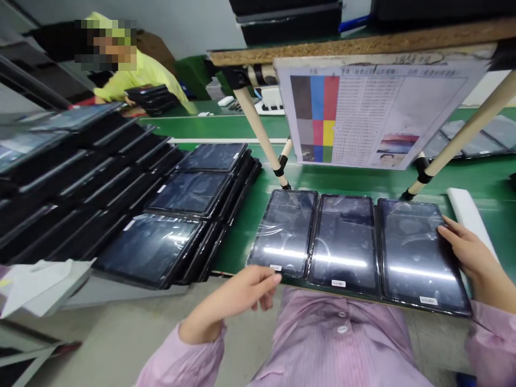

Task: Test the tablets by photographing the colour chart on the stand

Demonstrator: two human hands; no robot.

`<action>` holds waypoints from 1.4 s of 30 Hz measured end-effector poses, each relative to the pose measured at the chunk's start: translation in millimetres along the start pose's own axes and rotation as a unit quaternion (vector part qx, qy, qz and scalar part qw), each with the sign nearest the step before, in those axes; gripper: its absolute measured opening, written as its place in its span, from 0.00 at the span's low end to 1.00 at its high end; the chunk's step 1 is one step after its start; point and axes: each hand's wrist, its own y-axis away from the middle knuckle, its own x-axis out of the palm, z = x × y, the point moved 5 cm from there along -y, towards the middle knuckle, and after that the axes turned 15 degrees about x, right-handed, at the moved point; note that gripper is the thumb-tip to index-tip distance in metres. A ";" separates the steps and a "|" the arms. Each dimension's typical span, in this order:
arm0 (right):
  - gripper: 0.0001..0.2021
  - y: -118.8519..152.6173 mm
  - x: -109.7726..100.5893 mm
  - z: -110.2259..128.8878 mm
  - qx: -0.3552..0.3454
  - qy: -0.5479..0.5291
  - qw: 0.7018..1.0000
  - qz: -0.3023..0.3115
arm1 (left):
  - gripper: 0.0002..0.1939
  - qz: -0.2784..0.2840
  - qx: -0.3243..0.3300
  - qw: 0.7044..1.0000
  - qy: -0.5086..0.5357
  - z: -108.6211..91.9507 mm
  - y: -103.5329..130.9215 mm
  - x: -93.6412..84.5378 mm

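Observation:
Three dark tablets lie side by side on the green bench: a left one (pixel 287 231), a middle one (pixel 345 242) and a right one (pixel 417 252). Each has a small white label near its front edge. My left hand (pixel 250 289) is at the near left corner of the left tablet, its fingers curled and the thumb forward; whether anything is between them is hidden. At the right tablet's right edge, my right hand (pixel 463 244) rests with its fingers apart, touching the rim near the far corner.
Tall stacks of tablets (pixel 153 247) fill the left side. Beige rack posts (pixel 260 131) hold a shelf (pixel 363 40) and a printed chart (pixel 358 118) over the bench. A white foam strip (pixel 470 215) lies right. A person in yellow (pixel 149 70) stands beyond.

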 end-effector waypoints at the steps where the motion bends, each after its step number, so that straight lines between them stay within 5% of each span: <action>1: 0.36 1.8 0.3 -0.6 0.002 0.015 1.000 0.007 | 0.21 0.018 0.071 0.993 -0.090 -24.6 -15.8 -1.4; 3: 0.41 5.1 -1.0 0.6 -0.012 0.063 0.998 -0.006 | 0.14 -0.052 0.228 0.941 -0.246 -73.1 -57.3 -4.5; 5: 0.42 7.1 -2.3 3.3 -0.036 0.102 0.993 -0.038 | 0.08 -0.099 0.260 0.918 -0.282 -96.8 -109.1 -2.5; 9: 0.41 6.9 2.4 1.6 -0.041 0.088 0.994 -0.058 | 0.12 -0.108 0.243 0.897 -0.353 -99.9 -198.2 -0.7; 12: 0.38 8.0 7.5 -1.6 -0.051 0.056 0.996 -0.050 | 0.15 -0.089 0.215 0.885 -0.402 -87.2 -225.7 -4.1; 17: 0.35 7.6 12.6 -8.2 -0.062 0.005 0.997 -0.051 | 0.18 -0.077 0.202 0.863 -0.456 -77.7 -233.4 -9.3; 22: 0.38 2.2 22.8 -15.4 -0.075 -0.058 0.995 -0.017 | 0.19 -0.069 0.223 0.849 -0.475 -94.9 -234.9 0.9; 25: 0.38 1.7 25.2 -16.6 -0.086 -0.081 0.993 -0.005 | 0.21 -0.056 0.260 0.838 -0.477 -115.6 -234.4 37.3; 30: 0.38 2.0 25.6 -17.7 -0.092 -0.092 0.991 0.000 | 0.22 0.021 0.277 0.829 -0.485 -137.3 -246.3 127.8; 33: 0.38 0.8 27.4 -20.3 -0.093 -0.096 0.991 -0.001 | 0.20 0.026 0.244 0.831 -0.500 -139.9 -256.5 155.7; 42: 0.43 -2.1 25.1 -15.7 -0.073 -0.114 0.991 -0.011 | 0.23 0.007 0.246 0.838 -0.487 -152.6 -245.8 154.6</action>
